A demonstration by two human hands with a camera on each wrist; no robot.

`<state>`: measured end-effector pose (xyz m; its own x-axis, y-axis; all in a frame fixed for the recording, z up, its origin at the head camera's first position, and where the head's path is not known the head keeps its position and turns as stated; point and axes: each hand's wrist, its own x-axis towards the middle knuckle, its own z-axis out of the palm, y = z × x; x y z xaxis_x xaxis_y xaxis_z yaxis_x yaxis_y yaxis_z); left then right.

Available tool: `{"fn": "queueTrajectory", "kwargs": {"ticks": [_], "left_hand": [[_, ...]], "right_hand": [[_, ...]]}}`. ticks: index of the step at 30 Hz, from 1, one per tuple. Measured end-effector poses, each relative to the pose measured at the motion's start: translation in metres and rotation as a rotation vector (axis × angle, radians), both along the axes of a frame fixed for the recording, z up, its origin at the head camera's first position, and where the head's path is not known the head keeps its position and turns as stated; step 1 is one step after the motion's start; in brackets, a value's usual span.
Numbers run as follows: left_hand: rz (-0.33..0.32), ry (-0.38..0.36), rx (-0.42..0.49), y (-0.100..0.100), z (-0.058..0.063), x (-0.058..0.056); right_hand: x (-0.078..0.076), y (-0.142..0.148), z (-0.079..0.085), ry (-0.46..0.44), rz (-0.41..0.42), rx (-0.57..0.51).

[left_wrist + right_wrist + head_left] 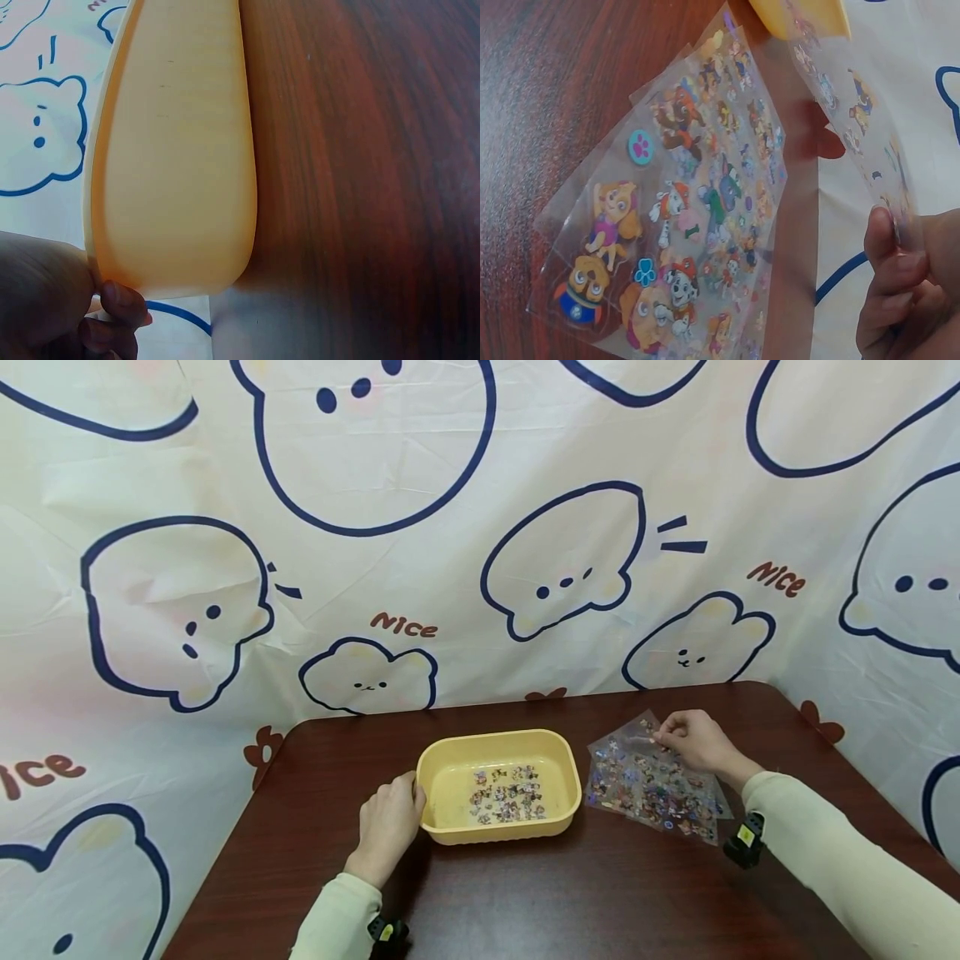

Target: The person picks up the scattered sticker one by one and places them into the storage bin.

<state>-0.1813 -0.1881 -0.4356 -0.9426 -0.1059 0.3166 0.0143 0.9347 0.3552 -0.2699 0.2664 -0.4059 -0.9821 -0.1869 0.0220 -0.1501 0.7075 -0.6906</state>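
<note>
A yellow plastic basin (446, 785) stands on the table, and my left hand (390, 821) grips its left rim. The left wrist view shows the curled fingers (120, 301) at the basin's corner, below its outer wall (176, 165). Inside the basin lies a clear sticker sheet (512, 792) with small colourful figures. To the right of the basin, several transparent sticker sheets (682, 217) printed with cartoon puppies overlap on the table. Over them my right hand (697, 742) pinches one sticker sheet (861, 127) by its edge between thumb and fingers, bent up from the others.
Everything rests on a dark reddish-brown wooden table (540, 902). A white cloth (465, 585) with blue cartoon outlines hangs behind and along both sides of it. Each wrist carries a black strapped device (745, 841).
</note>
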Motion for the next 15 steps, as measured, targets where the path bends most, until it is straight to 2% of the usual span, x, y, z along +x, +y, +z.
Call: {"fn": "queueTrajectory", "kwargs": {"ticks": [15], "left_hand": [[0.005, -0.003, 0.004, 0.0, 0.0002, 0.0001]], "right_hand": [[0.0023, -0.0056, 0.0092, -0.001, 0.015, -0.057]]}}
